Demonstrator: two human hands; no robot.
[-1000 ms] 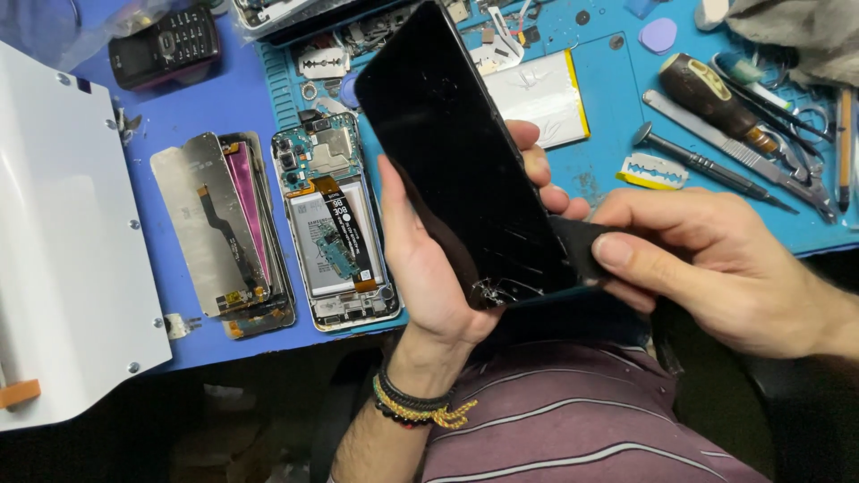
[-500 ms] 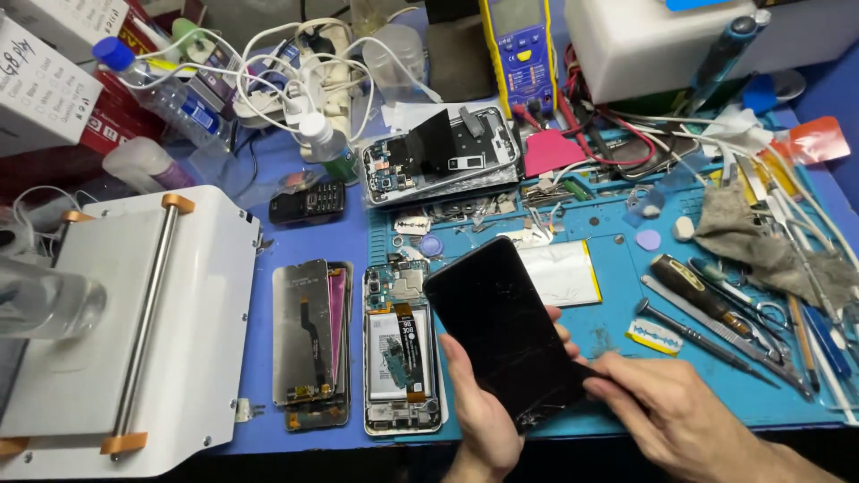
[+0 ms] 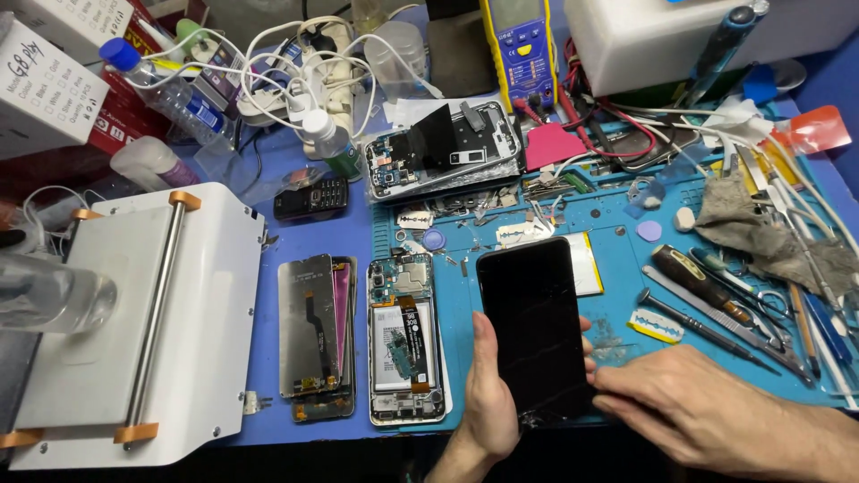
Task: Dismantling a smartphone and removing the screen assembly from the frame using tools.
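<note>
My left hand point(image 3: 490, 407) grips the black phone screen point(image 3: 535, 326) along its left edge, thumb on the glass, holding it face up above the blue mat point(image 3: 617, 295) so the cracked lower corner stays accessible. My right hand point(image 3: 707, 416), fingers nearly flat and holding nothing visible, touches that corner from 3 o'clock. The opened phone body point(image 3: 407, 340) lies at 9 o'clock of the screen, the razor blade point(image 3: 655, 326) at 3 o'clock.

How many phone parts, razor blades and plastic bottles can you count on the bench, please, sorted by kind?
Black cracked screen held in the left hand: 1
Opened phone bodies: 2
Loose display panels on the blue mat: 1 stack
Razor blades: 3
Plastic bottles: 2
Total: 9
</note>
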